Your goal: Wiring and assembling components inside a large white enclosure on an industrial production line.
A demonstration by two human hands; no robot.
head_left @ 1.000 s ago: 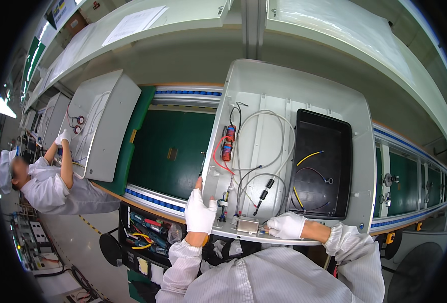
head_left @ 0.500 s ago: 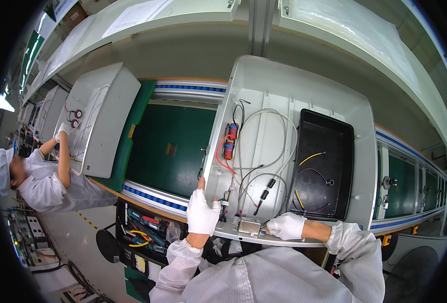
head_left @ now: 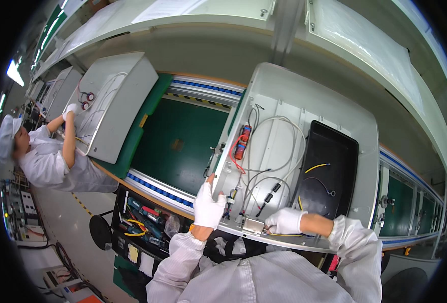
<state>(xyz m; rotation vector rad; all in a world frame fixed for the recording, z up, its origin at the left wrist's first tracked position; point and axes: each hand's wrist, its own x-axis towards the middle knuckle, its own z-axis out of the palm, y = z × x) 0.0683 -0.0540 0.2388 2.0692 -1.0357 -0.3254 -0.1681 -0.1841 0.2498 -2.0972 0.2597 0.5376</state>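
Yellow cable (head_left: pixel 285 235) now along box edge (head_left: pixel 296 244)

Okay so I did a headcount from over here: two people, the one right by me with two white-gloved hands, a left hand (head_left: pixel 210 206) and a right hand (head_left: pixel 285 221), plus one co-worker (head_left: pixel 57 149) off to the left. Big grey housings, I get three: the near one (head_left: pixel 317 96), the co-worker's one (head_left: pixel 127 106) and one further along (head_left: pixel 62 91). In the near one it's one black tray (head_left: pixel 329 146), one metal box (head_left: pixel 254 225), two red cylinders (head_left: pixel 240 150) and two black cylinders (head_left: pixel 268 198) on a cable. The tray shows two bits of yellow wire (head_left: pixel 316 167) and one ring terminal (head_left: pixel 332 193). Co-worker's housing has two red round parts (head_left: pixel 90 96). Also one tool bin (head_left: pixel 116 214), lol.
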